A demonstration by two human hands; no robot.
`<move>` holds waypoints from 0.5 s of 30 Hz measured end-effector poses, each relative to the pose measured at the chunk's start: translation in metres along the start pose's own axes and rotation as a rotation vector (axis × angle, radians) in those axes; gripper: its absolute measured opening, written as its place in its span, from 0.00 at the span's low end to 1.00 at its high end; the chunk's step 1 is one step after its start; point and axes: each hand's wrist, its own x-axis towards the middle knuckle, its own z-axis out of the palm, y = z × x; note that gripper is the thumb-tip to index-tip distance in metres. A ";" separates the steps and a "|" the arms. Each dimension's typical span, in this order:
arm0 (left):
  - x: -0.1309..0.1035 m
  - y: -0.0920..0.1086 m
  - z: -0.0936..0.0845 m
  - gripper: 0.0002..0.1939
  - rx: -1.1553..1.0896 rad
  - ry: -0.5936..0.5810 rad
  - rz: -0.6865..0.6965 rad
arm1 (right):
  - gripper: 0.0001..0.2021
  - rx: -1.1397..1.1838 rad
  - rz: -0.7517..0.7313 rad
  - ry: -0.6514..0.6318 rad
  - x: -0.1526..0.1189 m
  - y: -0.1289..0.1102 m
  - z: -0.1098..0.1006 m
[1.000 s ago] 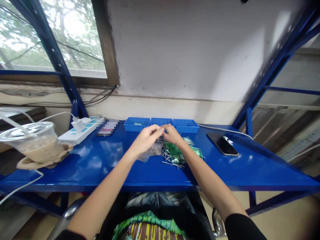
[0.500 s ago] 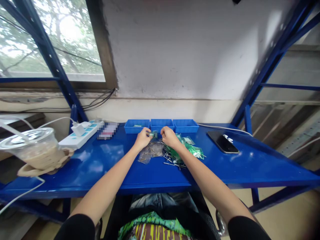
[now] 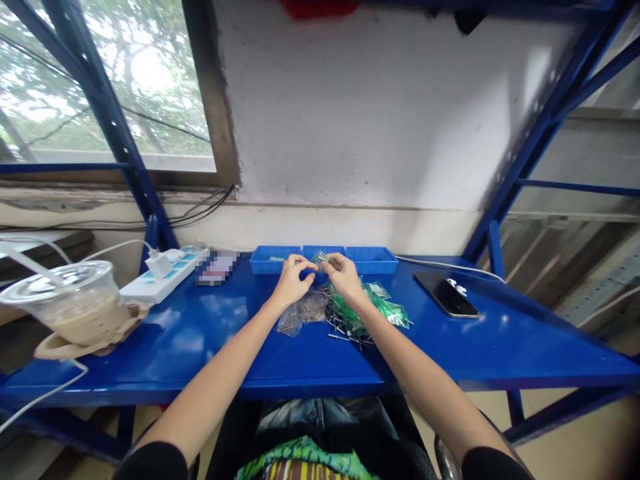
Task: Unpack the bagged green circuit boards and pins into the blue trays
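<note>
A small clear plastic bag (image 3: 320, 257) with a greenish tint is held up between my two hands, just in front of the blue bins. My left hand (image 3: 294, 280) pinches its left side between thumb and fingertips. On the other side, my right hand (image 3: 345, 275) has its thumb and fingers closed on the bag. What is inside is too small to make out. Beneath my hands lie clear bags with small brass-coloured pieces (image 3: 303, 310). Beside them, thin metal pins (image 3: 345, 337) are scattered around and under green plastic bags (image 3: 395, 313).
Three blue bins (image 3: 373, 261) stand in a row at the back of the blue table (image 3: 200, 363). At the left are a lidded drink cup (image 3: 75, 307) and a white power strip (image 3: 160, 280). A phone (image 3: 445, 293) with white earbuds on it lies at the right.
My right hand has come over to the small bag, and both hands now hold it. The bag is lifted slightly and tilted. The head view has tipped up a little.
</note>
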 end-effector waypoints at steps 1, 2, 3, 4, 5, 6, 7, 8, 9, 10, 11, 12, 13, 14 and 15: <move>0.001 0.000 0.000 0.09 -0.079 -0.003 -0.090 | 0.09 -0.096 -0.098 0.018 -0.001 -0.001 -0.001; 0.002 -0.001 -0.001 0.14 -0.180 -0.019 -0.195 | 0.09 -0.188 -0.189 0.024 -0.002 -0.003 -0.002; 0.003 -0.002 -0.002 0.20 -0.289 -0.042 -0.300 | 0.09 -0.266 -0.268 0.019 -0.004 -0.004 -0.003; 0.004 -0.004 -0.003 0.24 -0.387 -0.071 -0.386 | 0.11 -0.326 -0.333 0.001 -0.006 -0.005 -0.003; 0.004 -0.006 -0.003 0.25 -0.461 -0.098 -0.444 | 0.13 -0.365 -0.386 -0.023 -0.007 -0.005 -0.002; 0.005 -0.007 -0.004 0.24 -0.503 -0.110 -0.468 | 0.14 -0.386 -0.427 -0.044 -0.009 -0.005 -0.001; 0.005 -0.009 -0.005 0.21 -0.514 -0.102 -0.460 | 0.16 -0.395 -0.449 -0.063 -0.010 -0.005 0.001; 0.005 -0.009 -0.005 0.18 -0.498 -0.072 -0.425 | 0.16 -0.392 -0.445 -0.075 -0.010 -0.005 0.002; 0.004 -0.009 -0.005 0.16 -0.460 -0.030 -0.367 | 0.15 -0.379 -0.412 -0.072 -0.010 -0.005 0.003; 0.004 -0.009 -0.006 0.14 -0.404 0.015 -0.293 | 0.13 -0.355 -0.352 -0.057 -0.009 -0.005 0.004; 0.003 -0.007 -0.006 0.12 -0.337 0.050 -0.209 | 0.11 -0.315 -0.269 -0.043 -0.008 -0.005 0.004; 0.002 -0.005 -0.006 0.10 -0.267 0.070 -0.119 | 0.10 -0.255 -0.168 -0.034 -0.006 -0.005 0.003; 0.001 -0.002 -0.007 0.09 -0.199 0.072 -0.034 | 0.12 -0.177 -0.057 -0.032 -0.004 -0.005 0.003; 0.000 0.001 -0.007 0.09 -0.137 0.060 0.040 | 0.15 -0.093 0.052 -0.038 -0.002 -0.005 0.002; -0.001 0.004 -0.006 0.08 -0.085 0.039 0.101 | 0.18 -0.020 0.142 -0.047 -0.001 -0.005 0.001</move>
